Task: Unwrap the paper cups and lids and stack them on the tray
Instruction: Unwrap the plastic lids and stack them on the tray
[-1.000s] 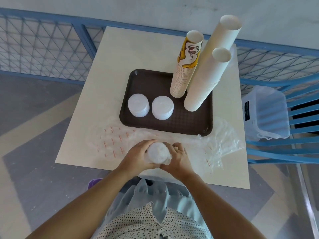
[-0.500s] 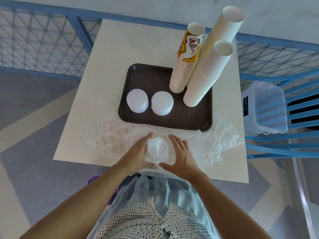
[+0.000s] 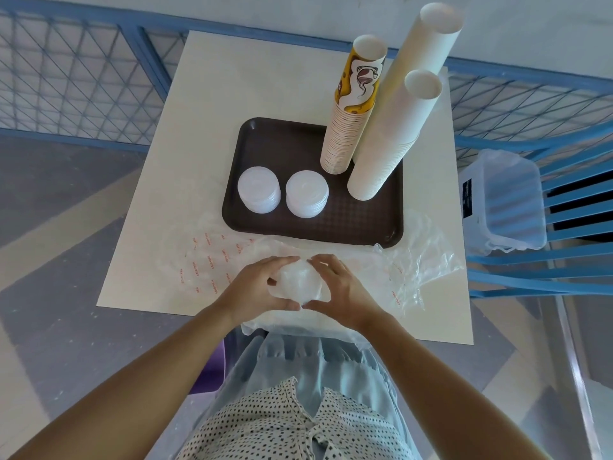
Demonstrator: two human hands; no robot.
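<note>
A wrapped stack of clear lids (image 3: 300, 283) stands at the table's near edge. My left hand (image 3: 255, 288) and my right hand (image 3: 341, 288) curl round it from both sides, thumbs nearly touching at the front. On the brown tray (image 3: 285, 141) two short stacks of lids (image 3: 258, 189) (image 3: 306, 193) sit side by side at the left. Three tall cup stacks rise at the tray's right: a printed yellow one (image 3: 348, 121) and two plain white ones (image 3: 388, 141) (image 3: 428, 44).
Loose clear plastic wrappers (image 3: 414, 260) with red print lie around my hands on the white table (image 3: 232, 81). A clear plastic bin (image 3: 504, 200) sits on a blue chair at the right. Blue mesh railing (image 3: 73, 78) runs behind the table.
My hands have shifted their hold on the wrapped lids: the fingers spread out half a second ago and now curl round the stack again. The view moved closer.
</note>
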